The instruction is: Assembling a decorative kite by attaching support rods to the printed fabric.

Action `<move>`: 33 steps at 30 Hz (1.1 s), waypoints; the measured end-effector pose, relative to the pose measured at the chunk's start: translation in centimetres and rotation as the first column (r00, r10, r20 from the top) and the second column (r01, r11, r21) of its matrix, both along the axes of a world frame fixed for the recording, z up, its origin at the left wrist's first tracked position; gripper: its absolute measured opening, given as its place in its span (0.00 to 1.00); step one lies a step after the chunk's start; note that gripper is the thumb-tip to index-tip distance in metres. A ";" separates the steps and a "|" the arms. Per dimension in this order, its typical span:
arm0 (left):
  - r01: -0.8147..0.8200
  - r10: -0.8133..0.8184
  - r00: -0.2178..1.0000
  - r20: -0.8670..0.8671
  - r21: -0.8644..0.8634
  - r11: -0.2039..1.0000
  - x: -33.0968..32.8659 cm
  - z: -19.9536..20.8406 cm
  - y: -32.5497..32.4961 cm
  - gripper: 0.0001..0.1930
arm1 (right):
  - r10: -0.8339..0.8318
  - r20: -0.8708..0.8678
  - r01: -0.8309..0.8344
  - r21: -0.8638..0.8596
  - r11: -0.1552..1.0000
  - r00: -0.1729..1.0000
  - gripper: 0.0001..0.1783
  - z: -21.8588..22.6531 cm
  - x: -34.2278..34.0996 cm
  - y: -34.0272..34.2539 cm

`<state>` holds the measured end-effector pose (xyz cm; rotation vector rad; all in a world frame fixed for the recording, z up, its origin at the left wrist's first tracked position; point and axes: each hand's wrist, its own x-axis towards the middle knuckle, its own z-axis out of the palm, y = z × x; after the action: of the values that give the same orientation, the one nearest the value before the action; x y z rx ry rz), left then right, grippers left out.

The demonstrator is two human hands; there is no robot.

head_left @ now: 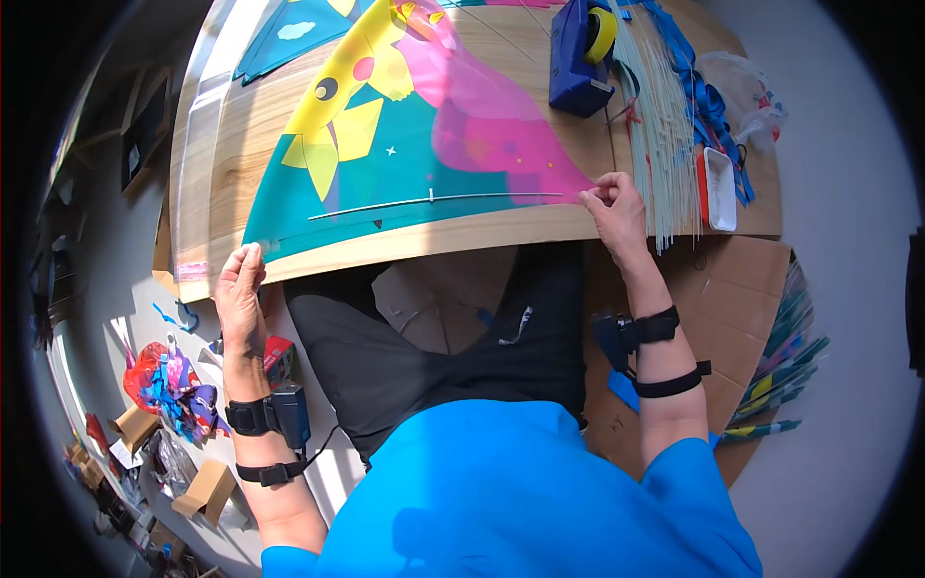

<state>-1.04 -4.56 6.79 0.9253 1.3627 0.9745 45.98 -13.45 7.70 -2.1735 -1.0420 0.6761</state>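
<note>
The left hand pinches the near left corner of a teal, yellow and pink cartoon-print fabric sheet, and the right hand pinches its near right corner. The sheet lies spread along the near edge of a wood-grain table, a thin pale rod lying along its near side. At the far right stands a blue tape dispenser; to its right lie a bundle of pale thin sticks and blue ribbon.

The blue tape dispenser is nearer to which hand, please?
Right: the right hand is below the tape dispenser in the picture; the left hand is farther, at the left corner of the fabric.
</note>
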 end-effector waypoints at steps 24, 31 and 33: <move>-0.036 0.022 0.994 -0.103 -0.137 0.990 1.5 -5.0 2.3 0.09 | -0.045 0.151 0.063 -0.120 0.991 0.987 0.16 -4.8 0.5 1.7; -0.059 0.048 0.996 -0.070 -0.157 0.986 1.3 -6.1 2.4 0.08 | -0.056 0.180 0.078 -0.120 0.990 0.982 0.16 -5.3 0.6 1.7; -0.072 0.058 0.994 -0.093 -0.161 0.984 1.3 -5.9 2.3 0.08 | -0.057 0.176 0.080 -0.126 0.989 0.983 0.17 -5.4 0.4 1.8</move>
<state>0.23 -2.26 0.85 0.8107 1.5318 0.8643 46.37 -11.65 2.33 -2.4068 -1.0290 0.5471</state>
